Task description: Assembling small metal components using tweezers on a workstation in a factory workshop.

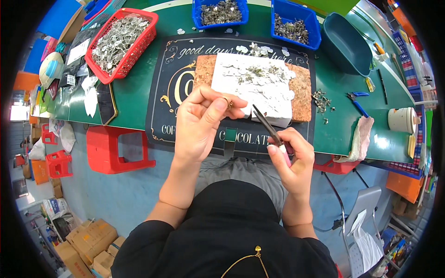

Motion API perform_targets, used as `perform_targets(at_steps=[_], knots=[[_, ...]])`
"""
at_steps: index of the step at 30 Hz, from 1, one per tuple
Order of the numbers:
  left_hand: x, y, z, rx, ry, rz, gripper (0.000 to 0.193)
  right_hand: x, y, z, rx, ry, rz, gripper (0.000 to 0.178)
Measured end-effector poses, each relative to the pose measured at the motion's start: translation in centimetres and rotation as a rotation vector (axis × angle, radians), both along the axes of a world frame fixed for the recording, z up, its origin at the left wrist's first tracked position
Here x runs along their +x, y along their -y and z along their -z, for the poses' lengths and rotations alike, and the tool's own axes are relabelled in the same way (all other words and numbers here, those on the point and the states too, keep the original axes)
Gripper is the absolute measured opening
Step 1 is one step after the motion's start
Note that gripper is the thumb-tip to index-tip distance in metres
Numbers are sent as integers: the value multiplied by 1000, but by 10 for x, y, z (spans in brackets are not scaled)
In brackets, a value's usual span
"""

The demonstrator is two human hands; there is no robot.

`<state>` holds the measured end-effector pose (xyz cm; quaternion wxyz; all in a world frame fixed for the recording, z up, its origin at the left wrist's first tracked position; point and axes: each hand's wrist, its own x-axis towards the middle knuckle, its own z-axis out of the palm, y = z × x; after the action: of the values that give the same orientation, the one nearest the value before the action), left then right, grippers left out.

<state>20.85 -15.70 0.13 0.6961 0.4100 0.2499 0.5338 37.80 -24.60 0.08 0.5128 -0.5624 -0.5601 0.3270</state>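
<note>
My left hand (204, 113) is raised over the near edge of the work mat, its thumb and fingers pinching a small gold-coloured metal piece (229, 104). To its right, my right hand (293, 160) grips a slim dark pointed tool with a pink handle (266, 124). The tool's tip points up and left toward the pinched piece, apart from it. Behind both hands a white block (222, 69) rests on a brown speckled board (300, 92). Many flat white pieces (271, 99) cover the block, with a small heap of metal parts (255, 71) among them.
A red basket of clear pieces (147, 44) stands far left, with a phone (107, 104) nearby. Two blue bins (221, 24) (315, 39) hold metal parts at the back. Right are a dark green tub (345, 46), blue-handled pliers (359, 105), loose metal bits (321, 99) and a cloth (359, 139).
</note>
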Motion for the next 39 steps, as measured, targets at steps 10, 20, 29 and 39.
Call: perform_targets(at_steps=[10, 20, 29, 39], knots=[[7, 5, 17, 191, 47, -105, 23, -7, 1, 2, -24, -9, -50, 13], [-2, 7, 6, 634, -352, -258, 36, -8, 3, 0, -18, 37, -85, 15], [-3, 11, 3, 676, -482, -280, 21, -11, 5, 6, -40, 3, -52, 10], [12, 21, 14, 469, -506, -220, 20, -14, 6, 12, -151, -239, -75, 9]])
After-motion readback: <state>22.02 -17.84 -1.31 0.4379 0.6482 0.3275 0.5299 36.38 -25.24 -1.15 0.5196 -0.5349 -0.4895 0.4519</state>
